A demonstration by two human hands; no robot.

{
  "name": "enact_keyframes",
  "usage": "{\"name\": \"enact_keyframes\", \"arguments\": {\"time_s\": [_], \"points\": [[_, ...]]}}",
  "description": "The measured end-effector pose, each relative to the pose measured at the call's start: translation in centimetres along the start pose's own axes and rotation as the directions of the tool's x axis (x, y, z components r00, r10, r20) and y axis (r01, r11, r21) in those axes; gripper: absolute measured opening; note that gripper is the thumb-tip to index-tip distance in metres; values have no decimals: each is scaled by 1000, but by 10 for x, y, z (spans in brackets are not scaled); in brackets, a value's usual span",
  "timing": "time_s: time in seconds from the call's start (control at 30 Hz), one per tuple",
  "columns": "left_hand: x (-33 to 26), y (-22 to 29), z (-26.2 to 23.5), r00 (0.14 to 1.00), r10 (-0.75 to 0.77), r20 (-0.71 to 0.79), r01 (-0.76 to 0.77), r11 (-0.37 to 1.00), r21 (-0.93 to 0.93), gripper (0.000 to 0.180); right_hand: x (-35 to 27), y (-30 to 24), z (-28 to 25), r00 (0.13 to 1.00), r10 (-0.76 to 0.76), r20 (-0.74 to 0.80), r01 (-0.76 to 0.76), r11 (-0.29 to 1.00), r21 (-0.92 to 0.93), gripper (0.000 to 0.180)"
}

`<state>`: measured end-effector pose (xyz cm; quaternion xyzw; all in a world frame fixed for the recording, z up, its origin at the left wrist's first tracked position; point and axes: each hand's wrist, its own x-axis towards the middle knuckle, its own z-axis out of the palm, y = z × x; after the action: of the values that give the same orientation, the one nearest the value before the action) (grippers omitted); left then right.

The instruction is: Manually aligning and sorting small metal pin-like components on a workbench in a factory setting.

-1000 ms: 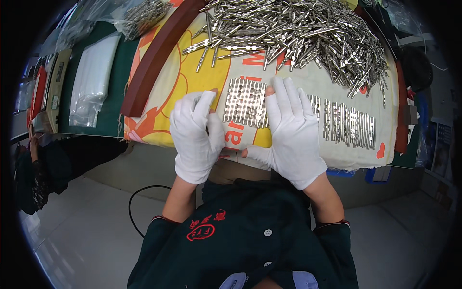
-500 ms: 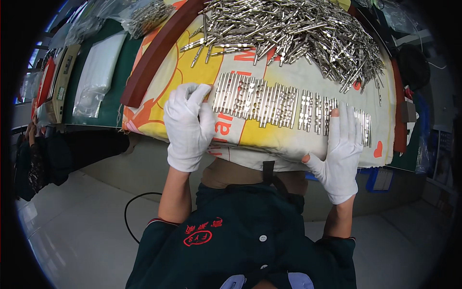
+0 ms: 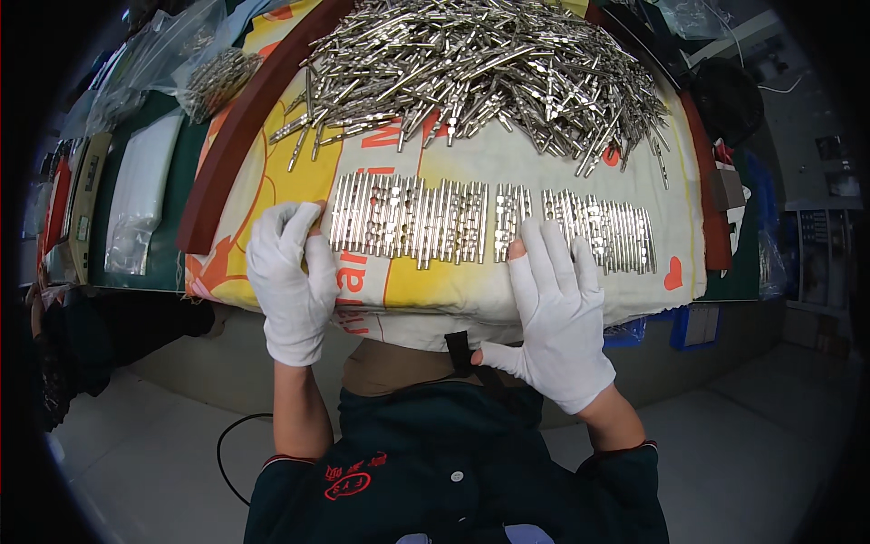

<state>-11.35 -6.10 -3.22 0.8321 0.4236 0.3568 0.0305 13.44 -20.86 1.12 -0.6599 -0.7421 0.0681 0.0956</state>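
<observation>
Slim silvery metal pins (image 3: 408, 218) with grooved, stepped sections lie side by side in a row on the printed cloth, split by gaps into groups. My left hand (image 3: 292, 281), in a white glove with bare fingertips, rests at the row's left end. Its fingers are bent, a gap shows between thumb and forefinger, and nothing is visible in it. Flat over the row's near edge lies my right hand (image 3: 562, 317), gloved the same way, fingers stretched and thumb out. Its fingertips touch the pins near the gap between the small middle group and the right group.
A large heap of similar pins (image 3: 489, 72) covers the far part of the cloth (image 3: 435, 290). Dark red wooden bars (image 3: 240, 145) border it left and right. On the left are a bag of pins (image 3: 217, 82), a clear plastic bag (image 3: 140, 199) and a person's dark-clothed leg (image 3: 154, 317).
My right hand has moved left along the row, and a gap in the pins now shows beside its fingers. The whole view has shifted; my left hand stays at the row's left end.
</observation>
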Motion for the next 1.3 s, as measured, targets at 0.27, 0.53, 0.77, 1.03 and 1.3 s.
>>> {"name": "enact_keyframes", "arguments": {"time_s": [0.27, 0.53, 0.77, 1.03, 1.3], "points": [[1, 4, -1, 998, -50, 35, 50, 999, 3, 29, 18, -21, 15, 997, -68, -24, 71, 990, 125, 106], [1, 1, -2, 997, -59, 44, 60, 998, -15, 27, 2, -9, 11, 999, 37, -37, -34, 997, 71, 105], [1, 4, -1, 999, -40, 27, 40, 999, 2, 28, -9, 3, 5, 995, 89, -37, -90, 996, -26, 100], [1, 1, 0, 1000, -10, 6, 10, 1000, -20, 33, -10, 11, 7, 972, 11, -236, -17, 1000, -21, 59], [2, 1, 0, 1000, -9, 4, 9, 1000, -14, 34, -9, 19, 11, 900, 45, -433, -23, 998, 55, 47]]}}
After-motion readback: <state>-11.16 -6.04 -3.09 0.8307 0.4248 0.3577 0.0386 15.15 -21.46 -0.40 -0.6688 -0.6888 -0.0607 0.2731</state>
